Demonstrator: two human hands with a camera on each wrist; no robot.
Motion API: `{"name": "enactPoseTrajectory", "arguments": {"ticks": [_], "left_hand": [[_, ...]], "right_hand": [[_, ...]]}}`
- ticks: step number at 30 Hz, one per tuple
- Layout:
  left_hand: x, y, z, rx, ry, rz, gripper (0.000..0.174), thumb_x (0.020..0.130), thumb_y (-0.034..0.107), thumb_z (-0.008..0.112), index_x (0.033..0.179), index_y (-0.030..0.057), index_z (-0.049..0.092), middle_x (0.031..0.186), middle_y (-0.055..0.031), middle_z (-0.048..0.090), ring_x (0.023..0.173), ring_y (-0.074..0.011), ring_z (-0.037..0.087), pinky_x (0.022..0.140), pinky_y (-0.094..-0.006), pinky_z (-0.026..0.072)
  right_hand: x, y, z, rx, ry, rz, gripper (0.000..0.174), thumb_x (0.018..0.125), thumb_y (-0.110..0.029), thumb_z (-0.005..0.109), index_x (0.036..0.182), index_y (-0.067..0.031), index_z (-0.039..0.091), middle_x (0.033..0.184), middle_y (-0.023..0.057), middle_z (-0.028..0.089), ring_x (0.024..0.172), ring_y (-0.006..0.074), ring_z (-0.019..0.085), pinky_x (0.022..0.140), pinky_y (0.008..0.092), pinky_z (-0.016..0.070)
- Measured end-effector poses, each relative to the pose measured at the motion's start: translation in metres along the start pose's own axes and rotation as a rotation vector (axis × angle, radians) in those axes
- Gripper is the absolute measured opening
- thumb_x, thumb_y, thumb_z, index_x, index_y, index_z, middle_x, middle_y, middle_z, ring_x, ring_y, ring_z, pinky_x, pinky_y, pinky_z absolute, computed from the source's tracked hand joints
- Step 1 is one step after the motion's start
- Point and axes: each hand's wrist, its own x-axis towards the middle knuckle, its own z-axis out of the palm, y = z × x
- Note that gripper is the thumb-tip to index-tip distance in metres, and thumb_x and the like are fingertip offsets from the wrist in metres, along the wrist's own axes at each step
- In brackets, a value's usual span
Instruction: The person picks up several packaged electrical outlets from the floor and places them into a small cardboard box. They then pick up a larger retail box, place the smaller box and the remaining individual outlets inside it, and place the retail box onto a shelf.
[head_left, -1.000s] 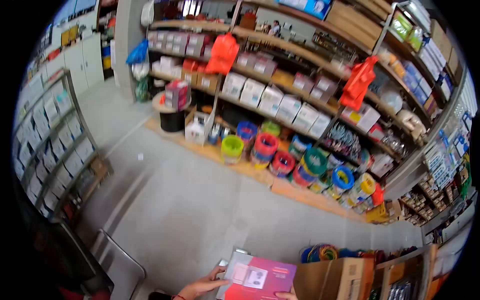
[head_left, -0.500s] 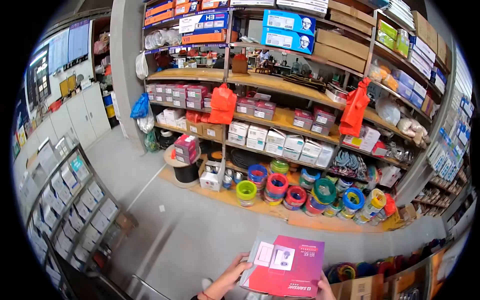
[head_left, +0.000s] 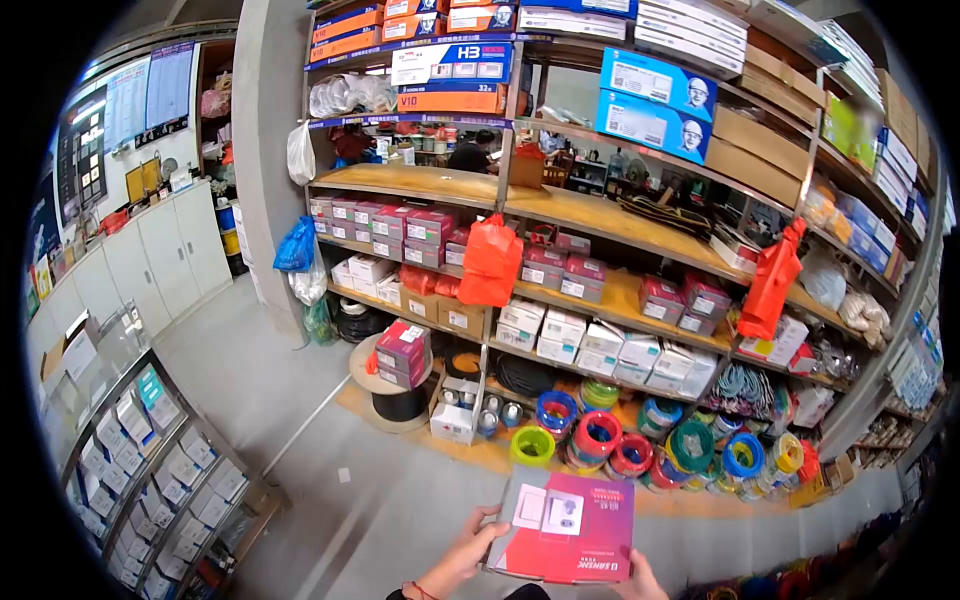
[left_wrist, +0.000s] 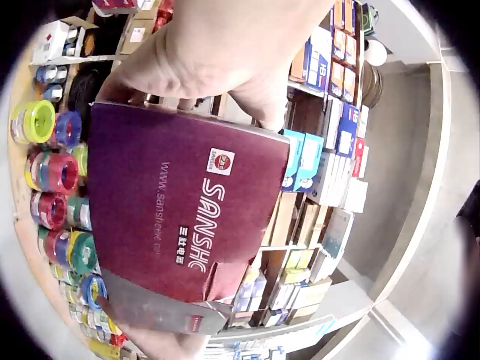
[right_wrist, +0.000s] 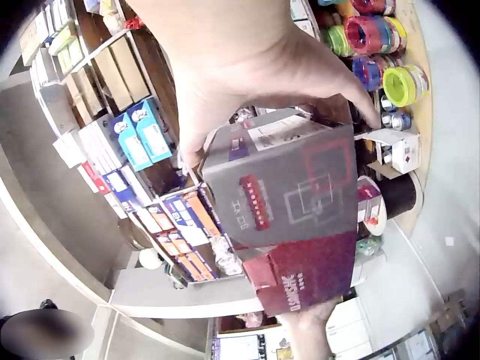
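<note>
Entry, head view. I logged the shelving (head_left: 600, 215) as the largest item: several wooden tiers across the back wall, stacked with cartons and small boxes, two orange bags (head_left: 492, 260) hanging at its front. Grey floor (head_left: 330, 400) ran before it. A display rack (head_left: 150, 450) of packets stood at the left edge. Coloured wire coils (head_left: 600, 435) sat in a row at the foot of the shelving.

Red box (head_left: 570, 525), lettered SANSHC, with a grey band and a switch pictured on its face: held in the air above the floor, low and central, face up and tilted a little, well apart from the shelving.

Left grip (head_left: 462, 555): clasping the box's left edge, thumb on the top face; fingers curled round its far end in the left wrist view.

Right grip (head_left: 632, 580): at the lower right corner, fingers wrapped over the box edge in the right wrist view. The box lay between the two grips.
</note>
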Motion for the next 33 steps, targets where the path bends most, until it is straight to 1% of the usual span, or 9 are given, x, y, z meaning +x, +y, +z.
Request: {"name": "enactPoseTrajectory", "arguments": {"ticks": [5,8,15,19,21,24,27,31,33], "left_hand": [[0.106,0.037,0.005,0.253,-0.023,0.019,0.058,0.071,0.03,0.061,0.117,0.0071,0.033,0.09,-0.0126,0.051,0.081,-0.0169,0.051,0.065,-0.0277,0.0428],[0.187,0.057,0.01,0.336,-0.049,0.033,0.064,0.069,0.036,0.061,0.117,0.006,0.033,0.09,-0.013,0.051,0.084,-0.0179,0.051,0.068,-0.028,0.0418],[0.305,0.139,0.039,0.414,-0.061,0.041,0.072,0.066,0.045,0.061,0.116,0.0003,0.034,0.102,-0.0176,0.047,0.092,-0.0207,0.048,0.078,-0.0289,0.0379],[0.342,0.199,0.02,0.263,-0.02,-0.123,0.067,0.073,0.05,0.049,0.119,0.0044,0.032,0.118,-0.0122,0.038,0.107,-0.0223,0.037,0.084,-0.0357,0.034],[0.357,0.224,-0.011,0.259,0.03,-0.065,0.055,0.079,0.047,0.038,0.123,0.0159,0.027,0.127,-0.0065,0.03,0.11,-0.0233,0.036,0.085,-0.0434,0.0331],[0.38,0.246,-0.089,0.219,0.062,0.157,0.045,0.083,0.035,0.038,0.122,0.0133,0.031,0.126,-0.0058,0.032,0.108,-0.0223,0.04,0.084,-0.0381,0.0354],[0.382,0.267,-0.165,0.045,0.159,0.258,0.038,0.081,0.024,0.045,0.117,0.0135,0.039,0.117,-0.0018,0.04,0.1,-0.018,0.045,0.081,-0.0311,0.0362],[0.375,0.288,-0.23,-0.23,0.761,0.43,0.02,0.078,0.012,0.052,0.097,0.0035,0.052,0.094,-0.0052,0.054,0.091,-0.0159,0.051,0.075,-0.025,0.0388],[0.372,0.281,-0.287,-0.242,0.74,0.337,0.034,0.079,0.018,0.051,0.11,0.0069,0.042,0.114,-0.0032,0.044,0.097,-0.0179,0.047,0.075,-0.0288,0.0387]], "right_hand": [[0.113,-0.025,-0.027,0.183,0.012,0.217,0.047,0.076,-0.03,0.05,0.114,-0.0039,0.039,0.113,0.0131,0.046,0.101,0.0294,0.045,0.087,0.0469,0.0347],[0.18,-0.054,-0.033,-0.076,-0.005,-0.037,0.049,0.075,-0.028,0.05,0.116,-0.0029,0.037,0.114,0.0135,0.045,0.105,0.0306,0.042,0.086,0.0533,0.0324],[0.265,-0.176,0.025,-0.032,-0.023,-0.043,0.056,0.073,-0.025,0.052,0.119,-0.0019,0.031,0.118,0.0153,0.039,0.109,0.0318,0.038,0.084,0.0571,0.0331],[0.317,-0.22,0.086,0.199,-0.119,0.236,0.063,0.063,-0.031,0.058,0.118,-0.0098,0.036,0.115,0.0081,0.042,0.108,0.0273,0.035,0.091,0.0439,0.0264],[0.359,-0.227,0.103,0.234,-0.093,0.109,0.058,0.064,-0.03,0.057,0.115,-0.0088,0.038,0.115,0.0098,0.043,0.107,0.0283,0.038,0.091,0.0439,0.0272],[0.409,-0.259,0.164,0.017,-0.133,-0.041,0.059,0.064,-0.042,0.051,0.116,-0.0134,0.041,0.119,0.005,0.042,0.107,0.0283,0.038,0.09,0.0486,0.0265],[0.501,-0.289,0.184,0.062,-0.023,-0.076,0.074,0.062,-0.05,0.055,0.12,-0.0078,0.034,0.123,0.0146,0.032,0.112,0.0309,0.032,0.092,0.0461,0.0271],[0.62,-0.339,0.248,0.042,0.195,-0.26,0.083,0.058,-0.057,0.056,0.119,-0.005,0.033,0.115,0.0163,0.04,0.105,0.0319,0.039,0.088,0.0423,0.0322],[0.69,-0.357,0.261,0.052,0.1,-0.421,0.062,0.067,-0.05,0.052,0.113,-0.0112,0.037,0.107,0.012,0.046,0.098,0.0282,0.046,0.079,0.0403,0.0394]]}}
